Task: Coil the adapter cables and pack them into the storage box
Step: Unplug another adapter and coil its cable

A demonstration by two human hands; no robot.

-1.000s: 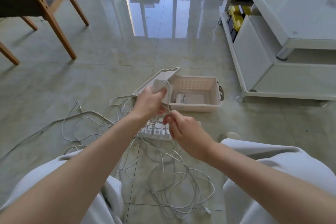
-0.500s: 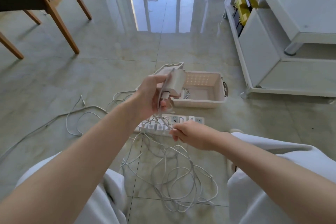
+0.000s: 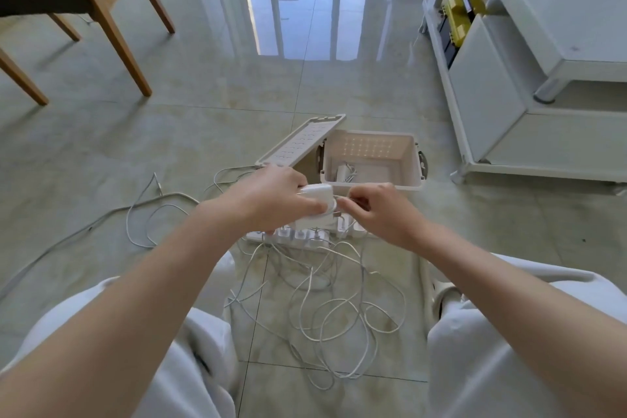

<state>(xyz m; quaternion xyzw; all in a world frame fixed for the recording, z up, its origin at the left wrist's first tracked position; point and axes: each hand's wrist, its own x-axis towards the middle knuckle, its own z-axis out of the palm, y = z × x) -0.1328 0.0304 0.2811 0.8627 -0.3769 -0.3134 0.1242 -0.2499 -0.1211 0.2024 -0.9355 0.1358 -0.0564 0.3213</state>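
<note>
1. A person sits on a tiled floor [image 3: 203, 132] and looks down at both bare forearms, with pale trouser legs at either side.
2. The left hand [image 3: 271, 202] grips a white adapter [image 3: 319, 193]. Its fingers are curled over the top and its thumb is underneath. The adapter is held in the air, just in front of the box.
3. The right hand [image 3: 380, 214] pinches a thin cable [image 3: 340, 197] between thumb and fingertips, right beside the adapter.
4. The box [image 3: 373, 184] stands open on the floor just beyond the hands. Its lid [image 3: 298, 142] leans tilted against its left side.
5. A second adapter [image 3: 343, 171] lies inside the box, in the near left corner.
6. A white power strip [image 3: 298, 237] lies on the floor below the hands.
7. Loose white cables [image 3: 339, 310] lie tangled on the floor between the knees, and more trail off to the left.
8. A wooden chair [image 3: 101, 10] stands far left, and a white cabinet [image 3: 492, 95] stands on the right.
</note>
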